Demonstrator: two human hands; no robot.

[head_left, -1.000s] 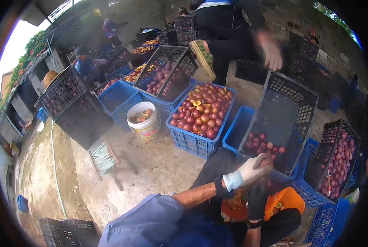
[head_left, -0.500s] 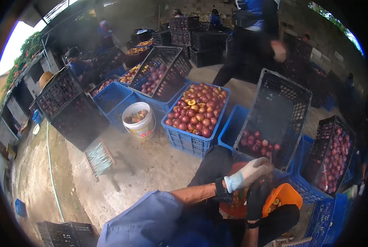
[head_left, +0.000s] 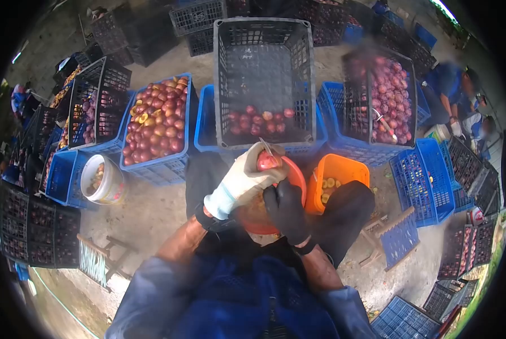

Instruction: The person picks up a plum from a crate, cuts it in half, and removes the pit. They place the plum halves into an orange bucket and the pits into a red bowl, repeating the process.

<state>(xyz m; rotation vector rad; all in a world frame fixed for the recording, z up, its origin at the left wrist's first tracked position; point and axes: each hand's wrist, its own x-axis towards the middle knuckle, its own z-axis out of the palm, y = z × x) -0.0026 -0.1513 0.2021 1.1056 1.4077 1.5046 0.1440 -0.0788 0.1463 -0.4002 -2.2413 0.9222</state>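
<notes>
My left hand (head_left: 239, 183), in a white glove, is closed around a red stone fruit (head_left: 267, 161) held over a red basin (head_left: 296, 174) on my lap. A thin knife blade (head_left: 266, 147) sticks up at the top of the fruit. Just below the fruit is my right hand (head_left: 285, 208), in a black glove, with its fingers curled; it seems to grip the knife, whose handle is hidden. An orange bucket (head_left: 338, 168) holding cut fruit pieces stands beside my right knee.
A tilted black crate (head_left: 264, 53) with a few red fruits leans on blue crates ahead. A full blue crate (head_left: 168, 164) and a white bucket (head_left: 101, 182) stand left. Another black crate (head_left: 403, 73) of fruit leans right. A person (head_left: 453, 90) sits far right. Low stools (head_left: 399, 237) flank me.
My view has swung down and to the right, so the crates now lie straight ahead. Both hands with the fruit sit over the red basin. The person walking past is out of view.
</notes>
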